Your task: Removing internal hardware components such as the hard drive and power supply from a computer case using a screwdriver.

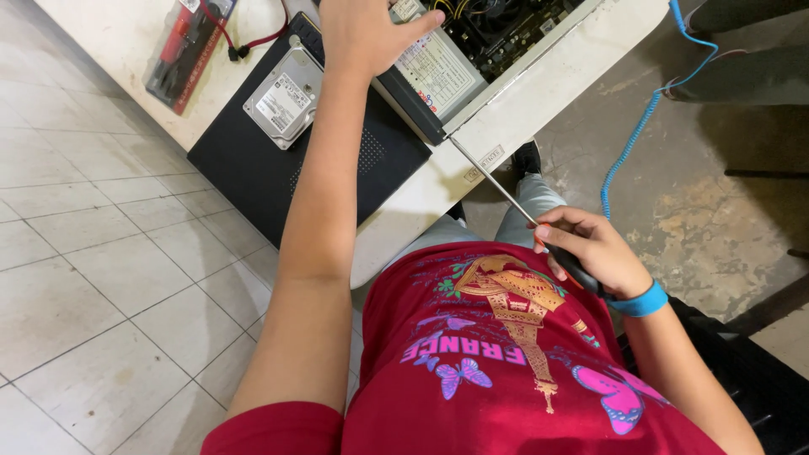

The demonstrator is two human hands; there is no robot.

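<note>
My left hand (pixel 366 34) rests on the power supply box (pixel 438 72) inside an open computer case (pixel 506 34) on the white table (pixel 539 93). My right hand (pixel 590 248) grips the dark handle of a long screwdriver (pixel 497 190), held near my lap; its thin shaft points up to the case's edge. A blue wrist strap (pixel 640 301) circles my right wrist, with a coiled blue cord (pixel 645 118) running away from it.
A silver hard drive (pixel 286 97) lies on a black side panel (pixel 278 160) at the table's left. A packaged red tool set (pixel 185 46) and red cable lie beyond. Tiled floor left, stained concrete floor right, a dark chair under me.
</note>
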